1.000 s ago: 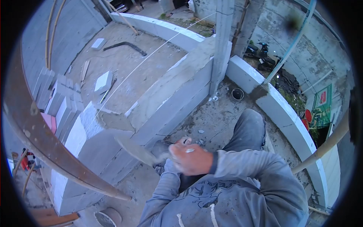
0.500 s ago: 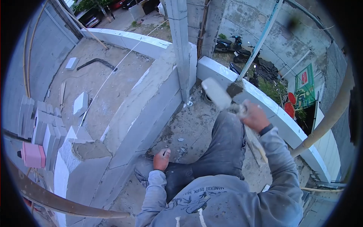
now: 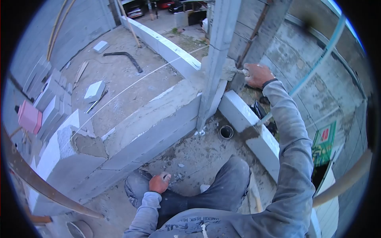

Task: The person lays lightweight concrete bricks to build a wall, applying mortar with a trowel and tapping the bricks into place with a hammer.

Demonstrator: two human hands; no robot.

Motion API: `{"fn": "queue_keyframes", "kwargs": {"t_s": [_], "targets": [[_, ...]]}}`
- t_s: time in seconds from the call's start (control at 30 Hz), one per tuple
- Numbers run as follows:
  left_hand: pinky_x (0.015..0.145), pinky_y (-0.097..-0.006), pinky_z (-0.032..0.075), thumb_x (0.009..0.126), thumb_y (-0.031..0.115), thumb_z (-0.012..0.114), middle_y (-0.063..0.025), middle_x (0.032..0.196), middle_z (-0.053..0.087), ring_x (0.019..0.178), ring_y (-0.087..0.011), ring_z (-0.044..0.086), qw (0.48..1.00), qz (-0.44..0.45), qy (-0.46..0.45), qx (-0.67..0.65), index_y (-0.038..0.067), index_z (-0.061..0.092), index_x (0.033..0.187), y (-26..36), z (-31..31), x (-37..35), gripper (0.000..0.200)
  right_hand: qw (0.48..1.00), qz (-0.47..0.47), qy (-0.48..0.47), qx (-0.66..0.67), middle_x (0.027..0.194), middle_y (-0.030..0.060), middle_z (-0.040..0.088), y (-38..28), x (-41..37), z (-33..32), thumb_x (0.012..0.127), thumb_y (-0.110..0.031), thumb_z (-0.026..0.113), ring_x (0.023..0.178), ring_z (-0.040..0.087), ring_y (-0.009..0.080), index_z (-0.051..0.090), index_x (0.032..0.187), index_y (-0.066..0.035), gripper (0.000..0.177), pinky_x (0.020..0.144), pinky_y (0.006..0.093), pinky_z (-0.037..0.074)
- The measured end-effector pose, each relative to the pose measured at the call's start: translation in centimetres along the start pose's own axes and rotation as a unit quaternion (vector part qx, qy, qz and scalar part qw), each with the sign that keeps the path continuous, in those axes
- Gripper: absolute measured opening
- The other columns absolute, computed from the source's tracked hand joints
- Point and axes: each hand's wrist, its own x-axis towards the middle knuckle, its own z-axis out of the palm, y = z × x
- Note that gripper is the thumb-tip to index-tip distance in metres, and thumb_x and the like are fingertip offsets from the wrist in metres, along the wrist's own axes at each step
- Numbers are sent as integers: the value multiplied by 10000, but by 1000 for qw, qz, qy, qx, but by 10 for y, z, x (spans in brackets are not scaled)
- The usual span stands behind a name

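Beyond our raised arm, a pale block wall (image 3: 158, 133) runs across the gritty floor (image 3: 200, 146) to an upright concrete pillar (image 3: 217, 55). Beside that pillar we see a trowel (image 3: 229, 70), its blade dulled by mortar. Blade and grey mortar blend, and we cannot make out the tip, nor whether the edge touches the pillar. The trowel's long axis lies nearly level across our view, pointing left from our right hand (image 3: 258, 75). Our fingers there are wrapped round the handle, mostly hiding it, with the blade ahead of the knuckles. Our left hand (image 3: 159, 183) rests curled by the left knee (image 3: 137, 185); we cannot tell whether it grips anything.
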Motion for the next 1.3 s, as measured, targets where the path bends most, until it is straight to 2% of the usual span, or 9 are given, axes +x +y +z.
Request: {"fn": "queue_keyframes", "kwargs": {"t_s": [0.03,0.3,0.43,0.6,1.0,1.07,1.17,1.23,1.3], "targets": [[758,-434,463,861,433,492,-146,884,648,857,-340,606,1000,-6,9,-5,153,642,977,3,1,0,339,999,-18,-41,-4,844,179,634,-7,14,-6,682,-196,575,860,603,351,576,958,-61,308,750,439,475],[764,-427,467,859,415,501,-131,907,654,856,-336,613,998,-45,16,36,140,642,980,28,5,-7,332,976,-200,-83,-27,819,192,632,-34,61,12,708,-188,572,828,610,355,586,933,-40,270,736,441,479],[764,-427,467,855,413,509,-128,899,655,851,-335,615,998,-38,22,52,138,643,971,35,13,-1,327,971,-216,-97,-43,822,199,635,-43,62,20,706,-163,574,828,615,356,600,960,-33,288,744,429,487],[754,-436,471,857,422,496,-136,898,653,857,-338,612,999,-15,11,42,139,644,963,35,19,12,336,994,-65,-62,-68,893,187,652,-35,49,30,698,-131,591,872,632,325,665,899,-39,234,757,401,515],[768,-440,467,858,467,468,-132,946,645,895,-342,601,1000,14,-16,4,176,639,997,22,18,27,365,993,106,-20,-57,905,179,656,-19,1,30,723,-122,558,862,640,330,671,874,-19,215,743,393,524],[773,-440,465,859,466,465,-134,951,645,900,-343,599,999,15,-24,15,175,638,1004,16,17,25,369,987,136,35,-82,929,184,650,-15,-5,34,717,-137,574,896,630,324,665,884,-15,225,769,392,515],[783,-441,461,860,465,463,-139,960,643,906,-347,596,999,16,-25,20,173,637,1015,9,12,25,374,985,165,-23,-33,948,190,643,-23,-13,11,709,-157,587,925,620,319,665,885,-25,234,806,388,502],[786,-441,460,860,464,464,-142,964,642,909,-348,595,999,14,-26,14,172,637,1020,8,13,22,375,990,134,-23,-29,918,186,644,-34,-9,5,698,-162,593,902,621,324,647,896,-31,243,798,398,498],[788,-441,458,859,471,463,-145,968,640,911,-349,594,999,19,-23,14,170,637,1021,6,11,23,384,999,-4,-6,-32,874,172,645,-44,4,4,690,-161,592,873,622,325,620,907,-35,253,774,410,497]]}}
